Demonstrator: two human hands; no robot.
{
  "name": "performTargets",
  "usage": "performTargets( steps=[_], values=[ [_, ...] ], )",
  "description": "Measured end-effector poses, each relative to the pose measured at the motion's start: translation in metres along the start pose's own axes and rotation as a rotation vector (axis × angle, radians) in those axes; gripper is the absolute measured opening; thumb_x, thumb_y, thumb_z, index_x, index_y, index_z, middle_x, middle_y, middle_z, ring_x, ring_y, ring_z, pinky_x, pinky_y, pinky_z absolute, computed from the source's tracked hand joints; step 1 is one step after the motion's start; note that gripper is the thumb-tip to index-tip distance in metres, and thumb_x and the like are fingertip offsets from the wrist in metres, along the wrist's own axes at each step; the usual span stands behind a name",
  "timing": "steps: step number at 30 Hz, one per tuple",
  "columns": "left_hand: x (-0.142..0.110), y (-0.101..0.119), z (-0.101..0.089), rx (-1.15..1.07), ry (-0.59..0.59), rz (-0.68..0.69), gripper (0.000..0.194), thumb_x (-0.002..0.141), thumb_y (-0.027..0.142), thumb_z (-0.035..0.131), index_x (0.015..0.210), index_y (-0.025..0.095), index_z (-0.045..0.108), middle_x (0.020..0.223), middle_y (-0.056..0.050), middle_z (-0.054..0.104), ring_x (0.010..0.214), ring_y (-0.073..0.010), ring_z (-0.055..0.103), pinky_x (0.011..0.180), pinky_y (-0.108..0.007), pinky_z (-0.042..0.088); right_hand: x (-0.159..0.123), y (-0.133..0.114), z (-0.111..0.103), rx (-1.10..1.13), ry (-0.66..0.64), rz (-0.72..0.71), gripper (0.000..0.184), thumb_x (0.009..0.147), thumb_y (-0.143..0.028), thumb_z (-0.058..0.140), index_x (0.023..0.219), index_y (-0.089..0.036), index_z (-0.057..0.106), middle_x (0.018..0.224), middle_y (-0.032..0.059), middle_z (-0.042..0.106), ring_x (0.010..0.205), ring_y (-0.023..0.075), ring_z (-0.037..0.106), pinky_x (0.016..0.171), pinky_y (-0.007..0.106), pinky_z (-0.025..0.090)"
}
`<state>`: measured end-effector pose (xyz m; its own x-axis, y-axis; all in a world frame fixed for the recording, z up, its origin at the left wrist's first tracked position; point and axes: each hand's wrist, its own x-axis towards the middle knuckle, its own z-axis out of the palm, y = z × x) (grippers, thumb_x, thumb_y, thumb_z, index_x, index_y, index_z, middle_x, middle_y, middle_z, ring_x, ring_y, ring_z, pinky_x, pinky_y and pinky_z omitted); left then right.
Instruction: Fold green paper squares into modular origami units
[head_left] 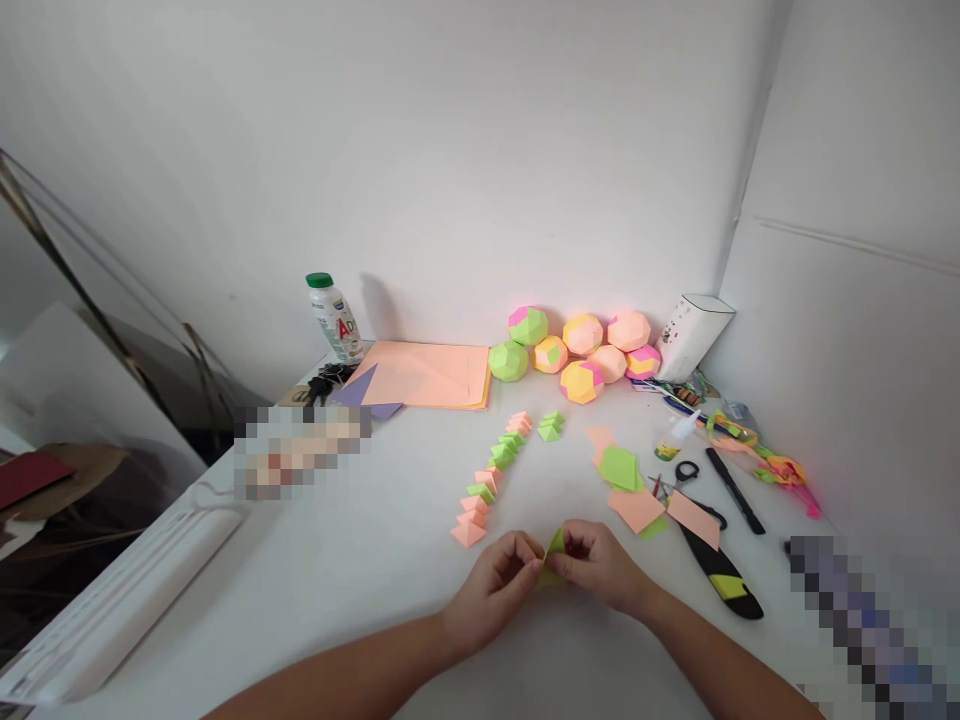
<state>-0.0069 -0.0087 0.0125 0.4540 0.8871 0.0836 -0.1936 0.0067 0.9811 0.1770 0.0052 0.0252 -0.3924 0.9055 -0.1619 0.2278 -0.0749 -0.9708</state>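
Note:
Near the front of the white table, my left hand (501,585) and my right hand (600,562) meet at a small green piece of paper (553,546). Both hands pinch it between thumb and fingers, and part of it is hidden behind them. Just beyond my left hand runs a slanting row of folded paper pieces (487,485) in peach and green. A short stack of green folded pieces (551,425) stands beside the row's far end. To the right of my right hand lie flat cut papers in green (619,468) and peach (637,508).
Several faceted paper balls (583,382) sit against the back wall, beside peach sheets (427,372). A bottle (335,318) stands back left. At right are a glue bottle (676,436), scissors (685,472), a black-and-yellow cutter (724,575), a black pen (735,490) and a white box (694,338).

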Motion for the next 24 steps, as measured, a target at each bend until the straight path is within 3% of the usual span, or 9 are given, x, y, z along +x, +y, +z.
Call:
performTargets(
  steps=[3,9,13,17,24],
  values=[
    [0.001,-0.006,0.0,-0.022,-0.012,0.01,0.026,0.083,0.039,0.057,0.073,0.018,0.046,0.083,-0.002,0.05,0.075,-0.0142,0.048,0.067,-0.027,0.04,0.001,0.005,-0.001,0.015,-0.036,0.004,0.033,0.073,-0.037,0.067,0.06,-0.015,0.047,0.057,-0.0059,0.036,0.053,0.0078,0.032,0.049,0.021,0.025],
    [0.0,-0.009,0.0,-0.039,-0.054,0.013,0.024,0.084,0.033,0.059,0.102,0.02,0.049,0.094,-0.005,0.053,0.087,-0.0178,0.052,0.076,-0.032,0.043,0.002,0.013,-0.003,-0.041,-0.052,0.055,0.034,0.071,-0.039,0.067,0.06,-0.017,0.044,0.058,-0.0052,0.036,0.054,0.0084,0.032,0.049,0.021,0.026],
    [0.002,-0.005,-0.001,-0.085,-0.159,0.069,0.023,0.087,0.033,0.053,0.106,0.02,0.053,0.098,-0.007,0.054,0.092,-0.0207,0.053,0.081,-0.036,0.043,0.001,0.01,-0.002,-0.063,-0.005,0.081,0.033,0.069,-0.036,0.067,0.06,-0.017,0.042,0.059,-0.0048,0.038,0.055,0.0091,0.035,0.05,0.021,0.028],
    [0.004,-0.007,-0.001,-0.106,-0.137,0.11,0.026,0.086,0.032,0.056,0.111,0.025,0.056,0.099,-0.005,0.052,0.092,-0.0193,0.051,0.081,-0.035,0.043,0.001,0.007,0.0,-0.12,0.067,0.057,0.034,0.066,-0.03,0.07,0.058,-0.018,0.04,0.058,-0.0057,0.037,0.056,0.0089,0.034,0.05,0.021,0.027],
    [0.001,0.0,-0.001,-0.195,-0.196,0.031,0.033,0.082,0.036,0.06,0.114,0.027,0.059,0.099,-0.005,0.05,0.088,-0.0186,0.052,0.076,-0.033,0.044,0.0,0.002,0.0,-0.125,0.073,0.076,0.037,0.063,-0.036,0.074,0.06,-0.018,0.043,0.057,-0.0061,0.041,0.054,0.0089,0.036,0.048,0.021,0.028]
  ],
)
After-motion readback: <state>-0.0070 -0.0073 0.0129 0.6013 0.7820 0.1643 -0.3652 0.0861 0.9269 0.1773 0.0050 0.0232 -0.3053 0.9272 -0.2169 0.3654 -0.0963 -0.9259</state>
